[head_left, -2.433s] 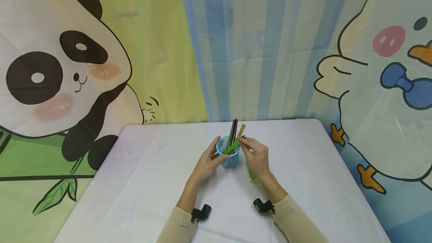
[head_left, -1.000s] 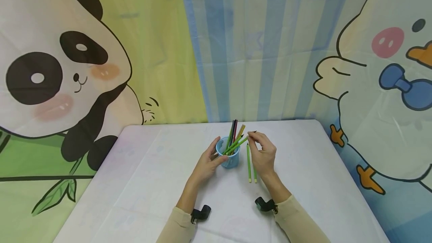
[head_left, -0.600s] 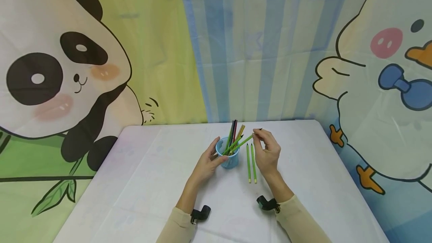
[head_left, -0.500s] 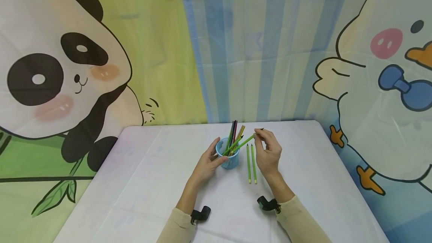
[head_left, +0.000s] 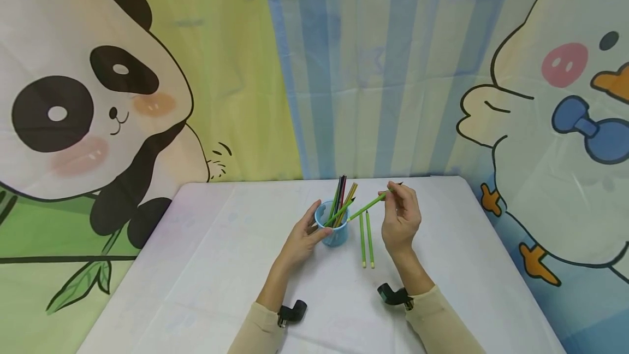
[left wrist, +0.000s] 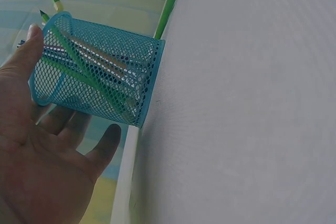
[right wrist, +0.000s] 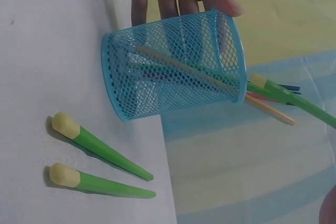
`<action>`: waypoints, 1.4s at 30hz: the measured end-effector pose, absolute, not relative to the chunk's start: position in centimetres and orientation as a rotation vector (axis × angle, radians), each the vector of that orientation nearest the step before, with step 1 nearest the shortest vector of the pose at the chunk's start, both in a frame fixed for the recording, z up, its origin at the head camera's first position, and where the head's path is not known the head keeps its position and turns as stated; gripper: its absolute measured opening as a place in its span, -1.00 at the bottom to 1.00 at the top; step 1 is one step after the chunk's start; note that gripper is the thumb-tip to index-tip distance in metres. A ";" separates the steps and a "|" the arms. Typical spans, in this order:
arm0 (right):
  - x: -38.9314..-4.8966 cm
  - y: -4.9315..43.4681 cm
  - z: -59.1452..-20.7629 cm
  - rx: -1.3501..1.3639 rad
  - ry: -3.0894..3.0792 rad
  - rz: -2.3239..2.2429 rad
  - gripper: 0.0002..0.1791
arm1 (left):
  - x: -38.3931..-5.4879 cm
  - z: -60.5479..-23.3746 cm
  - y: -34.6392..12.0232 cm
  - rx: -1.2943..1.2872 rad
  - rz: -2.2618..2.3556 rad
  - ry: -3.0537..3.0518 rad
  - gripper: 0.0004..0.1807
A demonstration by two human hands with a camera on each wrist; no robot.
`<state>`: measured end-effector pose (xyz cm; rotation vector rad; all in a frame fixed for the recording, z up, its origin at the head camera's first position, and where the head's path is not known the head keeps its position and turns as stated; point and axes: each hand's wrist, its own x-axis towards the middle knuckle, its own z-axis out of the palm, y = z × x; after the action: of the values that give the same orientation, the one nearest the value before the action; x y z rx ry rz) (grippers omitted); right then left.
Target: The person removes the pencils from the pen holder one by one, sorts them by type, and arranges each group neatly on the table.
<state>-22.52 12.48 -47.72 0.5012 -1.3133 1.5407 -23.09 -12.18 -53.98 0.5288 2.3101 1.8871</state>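
A light blue mesh pencil cup (head_left: 336, 238) stands on the table, holding several pencils in green, dark, red and tan colours. My left hand (head_left: 296, 243) grips it near the rim, thumb on one side and fingers round the other, as the left wrist view also shows on the cup (left wrist: 100, 69). Beyond the cup's right side, my right hand (head_left: 402, 224) pinches a green pencil (head_left: 367, 207) near its dark point. That pencil slants down to its pale end, which lies right at the cup's rim in the right wrist view.
Two green pencils (head_left: 362, 240) lie side by side on the white tabletop (head_left: 216, 266), right of the cup, pale ends toward me. Behind the table hangs a printed curtain (head_left: 344, 70) with a panda and a white bird.
My right hand has moved right and slightly up, drawing the green pencil out of the cup. The two pencils on the table have come into full view. My left hand stays on the cup.
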 end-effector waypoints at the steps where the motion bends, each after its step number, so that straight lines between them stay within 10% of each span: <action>1: -22.5 12.5 -47.7 0.506 -1.302 1.547 -0.74 | -23.1 -54.0 -12.2 0.527 1.887 2.311 -0.07; 42: -21.4 15.6 -46.5 0.427 -1.777 1.434 -0.64 | -23.0 -54.1 -12.2 0.546 1.894 2.309 -0.05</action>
<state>-21.38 15.62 -46.51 0.4269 -1.7775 1.4343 -23.01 -12.20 -54.06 0.5457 2.3089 1.8940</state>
